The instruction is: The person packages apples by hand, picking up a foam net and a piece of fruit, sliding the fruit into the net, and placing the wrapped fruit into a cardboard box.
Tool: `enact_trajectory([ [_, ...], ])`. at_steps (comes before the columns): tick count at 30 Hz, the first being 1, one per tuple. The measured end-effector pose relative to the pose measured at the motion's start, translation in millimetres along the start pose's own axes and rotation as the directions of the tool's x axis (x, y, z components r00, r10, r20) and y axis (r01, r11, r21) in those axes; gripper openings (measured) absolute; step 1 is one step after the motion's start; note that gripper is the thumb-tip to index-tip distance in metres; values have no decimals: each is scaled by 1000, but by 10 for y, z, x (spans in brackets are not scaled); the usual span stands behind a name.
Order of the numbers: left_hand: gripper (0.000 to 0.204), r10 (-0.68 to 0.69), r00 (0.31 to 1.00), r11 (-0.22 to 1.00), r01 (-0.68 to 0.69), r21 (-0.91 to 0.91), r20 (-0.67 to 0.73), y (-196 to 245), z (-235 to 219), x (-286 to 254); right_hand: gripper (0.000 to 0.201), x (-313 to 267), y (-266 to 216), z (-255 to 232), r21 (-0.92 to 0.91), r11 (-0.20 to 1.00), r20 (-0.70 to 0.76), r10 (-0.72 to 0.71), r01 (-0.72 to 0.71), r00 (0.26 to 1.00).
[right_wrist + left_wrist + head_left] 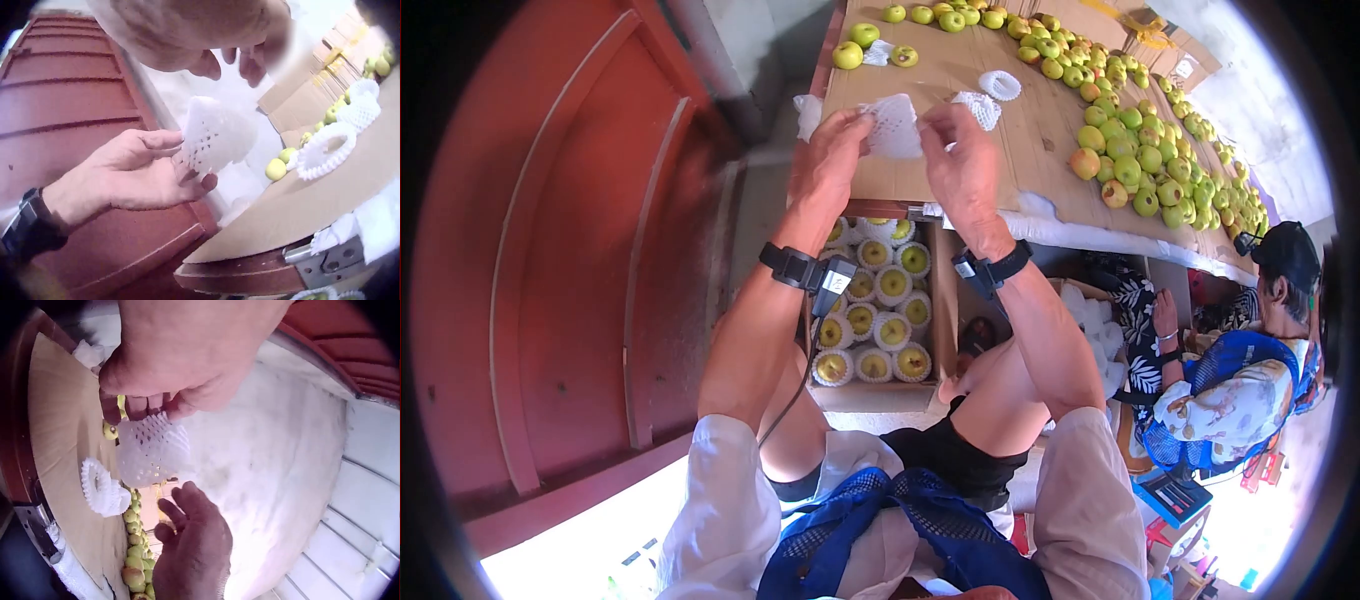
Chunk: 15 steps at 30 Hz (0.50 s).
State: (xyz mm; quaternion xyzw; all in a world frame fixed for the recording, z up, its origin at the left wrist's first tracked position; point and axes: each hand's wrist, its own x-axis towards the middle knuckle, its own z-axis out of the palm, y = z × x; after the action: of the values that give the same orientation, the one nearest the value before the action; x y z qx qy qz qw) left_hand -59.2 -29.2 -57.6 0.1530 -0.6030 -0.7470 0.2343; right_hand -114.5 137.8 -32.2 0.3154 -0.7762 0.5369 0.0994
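Two hands (830,155) (967,165), one pinched foam net (892,130)

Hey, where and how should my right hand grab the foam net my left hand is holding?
Probably pinch the foam net by its free edge, bringing the right hand in from the right. The left hand pinches the opposite edge, and the net looks thin and flattened, which suits a light fingertip pinch.

Black wristbands (792,266) (one cabled) accompany white sleeves (725,510) and a blue vest (825,540).
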Motion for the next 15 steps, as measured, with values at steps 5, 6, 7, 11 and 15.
enact_trajectory([
  [5, 22, 67, 994, 994, -74, 85, 83, 96, 122, -206, 27, -117, -140, 60, -152, 988, 30, -6, 11, 1000],
  [6, 22, 88, 992, 987, -99, 126, 91, 110, 145, -243, 25, -107, -68, 80, -156, 988, 12, -16, 18, 1000],
  [7, 22, 81, 994, 984, -92, 156, 72, 119, 166, -256, 24, -92, -10, 98, -161, 987, -5, -27, 26, 1000],
  [11, 23, 86, 996, 975, -90, 204, 30, 113, 157, -241, 21, -63, 163, 123, 35, 999, -23, -23, 24, 999],
  [15, 22, 74, 997, 995, -75, 68, 27, 10, 92, -162, 16, -35, 215, 90, 473, 867, -14, 181, -153, 983],
])
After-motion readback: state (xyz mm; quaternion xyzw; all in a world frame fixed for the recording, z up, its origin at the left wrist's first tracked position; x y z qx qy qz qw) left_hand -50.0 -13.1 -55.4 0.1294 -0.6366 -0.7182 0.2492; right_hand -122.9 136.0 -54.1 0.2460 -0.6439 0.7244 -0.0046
